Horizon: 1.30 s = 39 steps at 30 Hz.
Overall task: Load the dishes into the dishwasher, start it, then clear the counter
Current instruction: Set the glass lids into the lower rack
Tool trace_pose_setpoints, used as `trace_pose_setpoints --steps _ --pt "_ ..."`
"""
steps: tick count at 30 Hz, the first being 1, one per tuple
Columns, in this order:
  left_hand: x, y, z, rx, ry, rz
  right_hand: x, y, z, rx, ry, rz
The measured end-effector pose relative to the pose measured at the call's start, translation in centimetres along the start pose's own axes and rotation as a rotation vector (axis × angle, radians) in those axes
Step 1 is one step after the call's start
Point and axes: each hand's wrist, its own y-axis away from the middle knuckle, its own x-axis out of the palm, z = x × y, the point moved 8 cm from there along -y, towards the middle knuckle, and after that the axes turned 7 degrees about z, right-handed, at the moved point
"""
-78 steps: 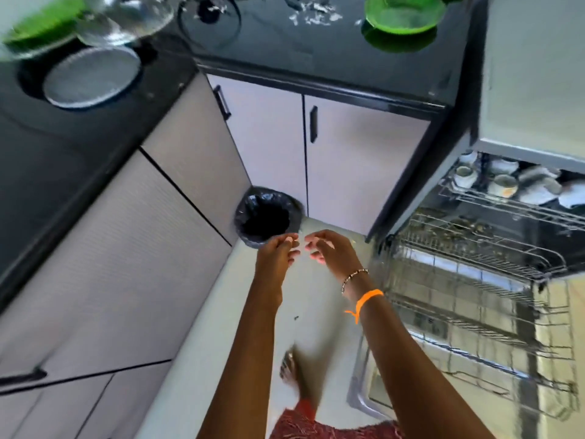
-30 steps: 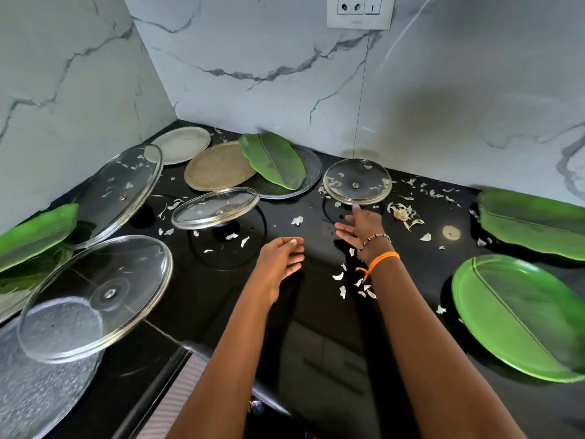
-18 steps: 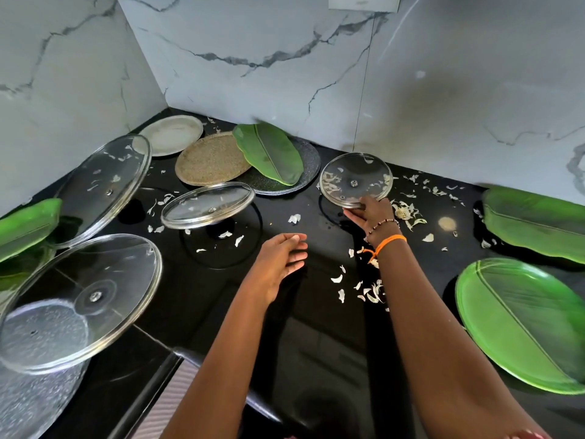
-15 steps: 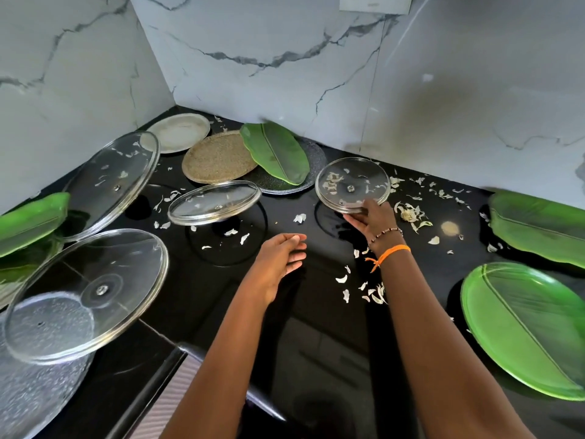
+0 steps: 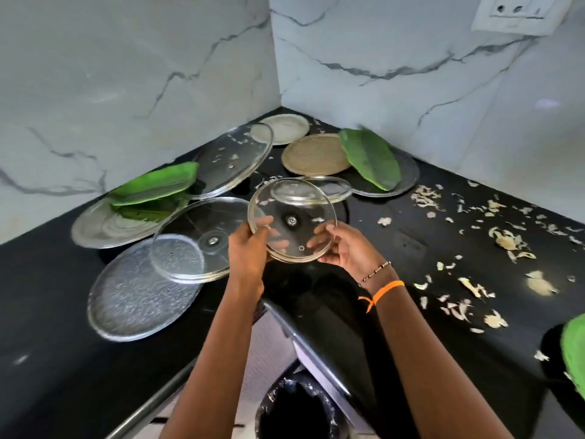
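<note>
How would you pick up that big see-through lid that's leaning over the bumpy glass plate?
Probably by its rim. The big glass lid is tilted, its low edge resting on the textured glass plate and its far edge raised. Come from the near right side, slide fingers under the raised rim and put a thumb on top. Its centre shows only a small metal fitting, no clear knob. Both hands are better: it is wide and slick.

A black corner countertop carries a textured glass plate, a steel plate under a green leaf-shaped plate, a brass-coloured plate, a pale plate, and scattered peel scraps on its right side.
</note>
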Motion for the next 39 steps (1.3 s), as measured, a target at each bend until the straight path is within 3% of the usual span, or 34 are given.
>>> trace_pose_setpoints --steps 5,10,14,19,24,30,39 --pt "-8.3 2.2 -0.8 0.014 0.105 -0.274 4.8 -2.3 -4.4 0.192 0.049 -0.139" --pt "-15.0 4.6 -1.9 0.045 0.161 -0.427 10.3 -3.8 -7.3 0.319 -0.043 -0.045" --pt "-18.6 6.1 -2.0 0.044 0.175 -0.520 13.3 -4.9 -8.1 0.312 -0.164 -0.081" --pt "-20.7 7.5 -1.6 0.055 0.217 -0.544 13.8 -5.5 -7.3 0.159 -0.080 -0.146" --pt "-21.4 7.2 -2.1 0.062 0.218 -0.471 12.1 -2.8 -7.5 0.097 -0.024 -0.248" --pt "-17.9 6.6 -2.3 0.040 0.186 -0.200 9.5 5.0 -7.8 -0.073 -0.045 -0.403" --pt "-12.5 12.4 2.6 -0.015 0.063 0.263 6.7 26.9 -9.6 -0.445 0.077 -0.971"
